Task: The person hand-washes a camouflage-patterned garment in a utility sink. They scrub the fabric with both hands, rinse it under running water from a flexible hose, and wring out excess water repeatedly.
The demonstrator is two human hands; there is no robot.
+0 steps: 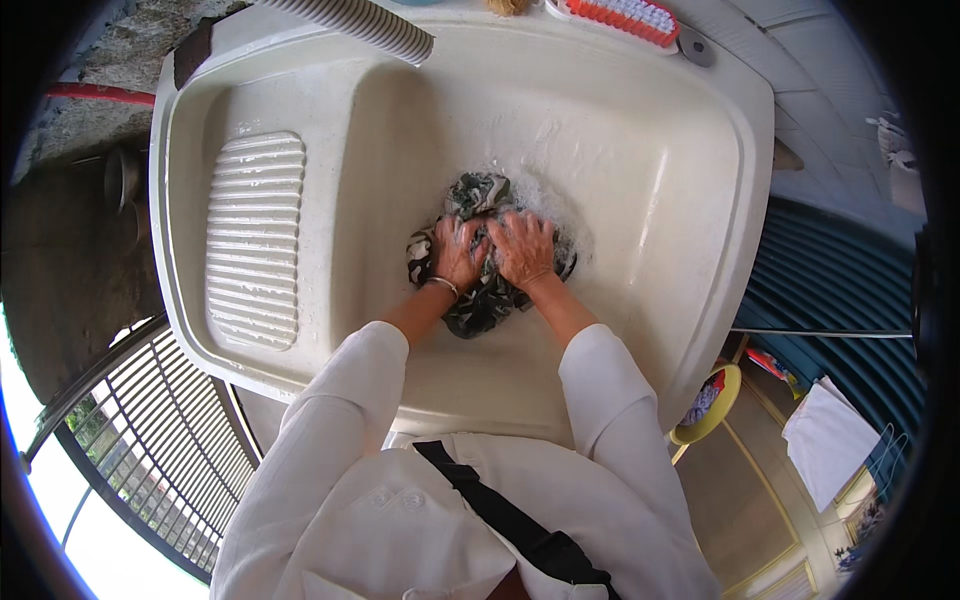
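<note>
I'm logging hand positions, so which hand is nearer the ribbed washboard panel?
The left. The left hand is on the wet camouflage cloth, right of the ribbed washboard panel and apart from it; the right hand is on the same cloth, farther right.

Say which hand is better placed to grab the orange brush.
Probably the right hand: it is nearer the orange brush at the sink's far rim, though occupied with the wet patterned cloth.
</note>
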